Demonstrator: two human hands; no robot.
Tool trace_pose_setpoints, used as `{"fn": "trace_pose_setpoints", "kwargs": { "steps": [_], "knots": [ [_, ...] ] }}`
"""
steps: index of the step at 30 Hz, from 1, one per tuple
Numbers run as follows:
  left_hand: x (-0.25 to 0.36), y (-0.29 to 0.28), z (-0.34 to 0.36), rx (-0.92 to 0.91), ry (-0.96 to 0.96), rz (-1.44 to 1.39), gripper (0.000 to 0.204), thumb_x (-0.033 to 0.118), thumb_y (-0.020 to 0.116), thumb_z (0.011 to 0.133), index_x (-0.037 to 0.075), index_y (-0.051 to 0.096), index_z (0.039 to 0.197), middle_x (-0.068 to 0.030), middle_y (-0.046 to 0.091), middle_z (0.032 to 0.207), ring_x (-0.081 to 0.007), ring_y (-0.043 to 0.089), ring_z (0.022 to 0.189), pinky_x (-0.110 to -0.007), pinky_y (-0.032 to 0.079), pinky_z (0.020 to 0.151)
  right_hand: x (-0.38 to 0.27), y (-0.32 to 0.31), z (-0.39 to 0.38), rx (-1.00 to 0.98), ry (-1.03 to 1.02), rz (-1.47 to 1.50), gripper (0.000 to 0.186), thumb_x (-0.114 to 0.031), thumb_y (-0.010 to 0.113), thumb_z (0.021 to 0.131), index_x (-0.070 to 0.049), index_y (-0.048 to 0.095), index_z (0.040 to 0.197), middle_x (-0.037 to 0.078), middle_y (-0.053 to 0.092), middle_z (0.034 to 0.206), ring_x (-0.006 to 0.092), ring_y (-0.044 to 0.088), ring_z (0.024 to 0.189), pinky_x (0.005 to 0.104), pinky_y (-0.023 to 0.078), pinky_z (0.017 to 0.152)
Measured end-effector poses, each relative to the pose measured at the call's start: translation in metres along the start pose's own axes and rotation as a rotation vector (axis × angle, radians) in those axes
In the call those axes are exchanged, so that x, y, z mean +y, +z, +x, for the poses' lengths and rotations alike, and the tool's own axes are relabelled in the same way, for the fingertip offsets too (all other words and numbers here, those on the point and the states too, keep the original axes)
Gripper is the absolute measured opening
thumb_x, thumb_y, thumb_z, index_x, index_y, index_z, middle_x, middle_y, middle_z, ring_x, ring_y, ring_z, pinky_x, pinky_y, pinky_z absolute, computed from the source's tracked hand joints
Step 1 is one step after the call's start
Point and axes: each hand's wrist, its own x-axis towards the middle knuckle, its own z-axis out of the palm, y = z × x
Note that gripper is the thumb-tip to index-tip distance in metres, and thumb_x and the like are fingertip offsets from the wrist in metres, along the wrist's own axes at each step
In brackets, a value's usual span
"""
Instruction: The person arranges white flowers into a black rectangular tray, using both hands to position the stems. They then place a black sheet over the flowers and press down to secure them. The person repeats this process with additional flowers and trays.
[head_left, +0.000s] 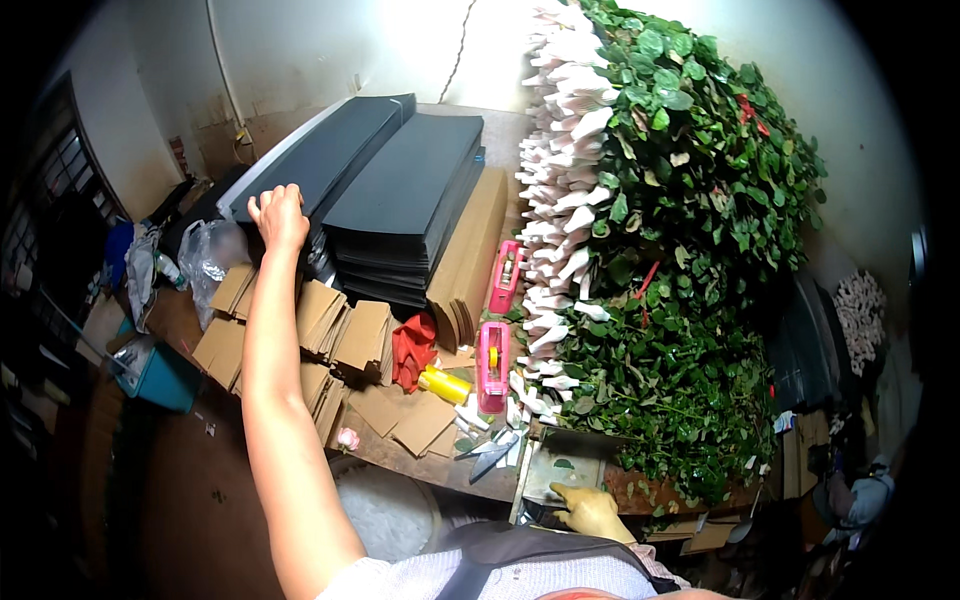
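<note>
My left hand [279,215] is bare and reaches far out to the near end of the left stack of black sheets [345,150]. Its fingers curl down at the stack's edge; whether they pinch a sheet is hidden. A second stack of black sheets [405,185] lies just to the right. Close to my body, my right hand [592,512] wears a yellowish glove. Its finger stretches out over a pale metal surface [545,470] at the table's front edge, and nothing shows in it. Leafy stems with white-wrapped heads [570,130] are piled high beyond it.
Folded cardboard pieces [322,318] stand below my left forearm. Pink tape dispensers [493,368], scissors [490,458], a yellow roll [444,384] and red cloth [413,350] lie mid-table. Brown cardboard sheets [475,240] lean beside the black ones. A teal bin [165,375] stands at left.
</note>
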Motion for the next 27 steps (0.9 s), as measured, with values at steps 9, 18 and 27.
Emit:
{"fn": "trace_pose_setpoints", "kwargs": {
  "steps": [9, 18, 27],
  "knots": [
    [0.157, -0.156, -0.081, 0.181, 0.406, -0.83, 0.026, 0.011, 0.074, 0.085, 0.006, 0.05, 0.092, -0.0087, 0.054, 0.073, -0.0215, 0.053, 0.06, -0.035, 0.045, 0.059, -0.014, -0.057, 0.005, 0.387, -0.391, 0.424, 0.075, -0.039, 0.077, 0.084, -0.003, 0.05, 0.143, 0.028, 0.062, 0.126, 0.0417, 0.062, 0.115, 0.0437, 0.05, 0.1],
    [0.322, -0.222, -0.315, 0.37, 0.856, -1.272, 0.053, 0.016, 0.089, 0.073, 0.009, 0.048, 0.107, -0.008, 0.052, 0.092, -0.0261, 0.054, 0.086, -0.04, 0.048, 0.073, -0.001, -0.168, 0.009, 1.277, -0.703, 0.128, 0.072, -0.022, 0.081, 0.077, 0.003, 0.053, 0.138, 0.025, 0.054, 0.14, 0.0386, 0.048, 0.137, 0.0447, 0.041, 0.113],
    [0.261, -0.164, -0.27, -0.073, 0.821, -0.7, 0.067, 0.005, 0.08, 0.072, 0.004, 0.055, 0.134, -0.0154, 0.06, 0.132, -0.0338, 0.056, 0.124, -0.042, 0.045, 0.105, 0.126, -0.218, -0.187, 1.461, -0.058, 0.301, 0.031, -0.006, 0.067, 0.091, -0.003, 0.066, 0.122, 0.014, 0.07, 0.118, 0.0256, 0.067, 0.108, 0.0373, 0.055, 0.092]
  ]
}}
